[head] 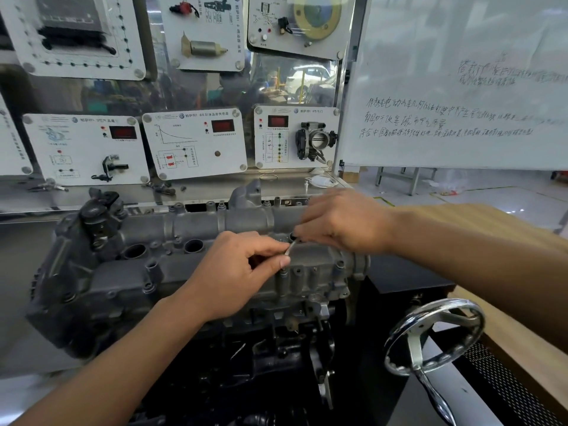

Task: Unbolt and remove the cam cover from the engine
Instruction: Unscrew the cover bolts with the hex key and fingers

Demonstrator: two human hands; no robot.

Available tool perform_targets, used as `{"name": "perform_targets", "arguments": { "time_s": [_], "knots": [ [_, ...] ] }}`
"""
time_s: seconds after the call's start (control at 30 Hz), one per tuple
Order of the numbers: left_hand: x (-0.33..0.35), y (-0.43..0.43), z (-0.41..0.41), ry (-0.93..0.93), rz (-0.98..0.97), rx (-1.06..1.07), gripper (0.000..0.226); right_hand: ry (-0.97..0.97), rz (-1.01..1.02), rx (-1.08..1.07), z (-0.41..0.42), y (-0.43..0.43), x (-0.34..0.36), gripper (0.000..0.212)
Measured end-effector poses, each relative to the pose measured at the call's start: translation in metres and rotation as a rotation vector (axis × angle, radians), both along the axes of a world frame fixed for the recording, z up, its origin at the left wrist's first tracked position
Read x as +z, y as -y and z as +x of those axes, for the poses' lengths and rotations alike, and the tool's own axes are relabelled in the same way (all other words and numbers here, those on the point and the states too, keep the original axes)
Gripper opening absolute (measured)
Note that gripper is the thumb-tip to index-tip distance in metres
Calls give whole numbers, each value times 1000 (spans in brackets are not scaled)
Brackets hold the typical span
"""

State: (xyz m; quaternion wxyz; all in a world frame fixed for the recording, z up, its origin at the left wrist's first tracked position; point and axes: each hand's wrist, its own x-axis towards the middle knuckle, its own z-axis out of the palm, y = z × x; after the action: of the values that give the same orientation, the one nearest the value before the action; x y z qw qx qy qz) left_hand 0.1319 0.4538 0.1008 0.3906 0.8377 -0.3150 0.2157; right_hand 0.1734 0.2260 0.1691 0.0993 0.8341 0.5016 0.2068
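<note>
Bolt (290, 248), slim, long axis tilted up toward far right: lower end pinched by left hand (236, 272) fingers, upper end by right hand (341, 222) fingertips, just above right end of cam cover (196, 222) on engine (276, 364).

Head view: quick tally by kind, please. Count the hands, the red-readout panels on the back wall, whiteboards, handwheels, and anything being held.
Hands: 2 (left hand, right hand)
Red-readout panels: 3
Whiteboard: 1
Handwheel: 1
Small metal piece in the left hand's grip: 1
Total: 8
</note>
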Motion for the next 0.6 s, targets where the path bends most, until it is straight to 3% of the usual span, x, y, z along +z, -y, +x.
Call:
{"name": "perform_targets", "arguments": {
  "time_s": [0.23, 0.37, 0.43, 0.6],
  "knots": [
    [9, 1, -7, -179, -151, -6, 26, 138, -116, 252, 16, -47, 12, 6],
    [22, 14, -13, -97, -172, -39, 26, 231, 77, 274, 6, -21, 21, 12],
    [33, 26, -10, -108, -145, -105, 30, 234, 106, 213, -2, -4, 27, 14],
    [40, 56, 6, -175, -9, -179, 30, 56, -58, -144, -30, 49, 30, 24]
  ]
}}
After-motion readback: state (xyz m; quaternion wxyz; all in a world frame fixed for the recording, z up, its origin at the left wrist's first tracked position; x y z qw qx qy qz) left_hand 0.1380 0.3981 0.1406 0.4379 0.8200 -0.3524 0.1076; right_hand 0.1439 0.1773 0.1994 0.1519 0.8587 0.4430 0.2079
